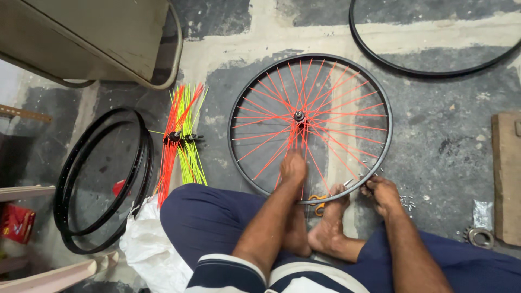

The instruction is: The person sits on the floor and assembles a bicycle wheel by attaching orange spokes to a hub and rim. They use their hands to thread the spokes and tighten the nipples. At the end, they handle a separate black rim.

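A bicycle wheel with a black rim (380,108) and orange spokes (336,103) lies flat on the concrete floor in front of me, its hub (299,115) in the middle. My left hand (293,167) reaches in over the near part of the wheel, fingers closed around a few spokes below the hub. My right hand (381,191) is curled on the rim's near right edge, fingers pinched at it. My bare feet (328,220) rest against the near rim, beside an orange-handled tool (319,204).
A bundle of orange and yellow-green spokes with hubs (182,138) lies to the left, next to stacked black rims (68,179). Another black hoop (434,72) lies at top right. Small metal nipples (406,202), a sprocket (480,236), a wooden board (507,173) and a white bag (149,247) surround me.
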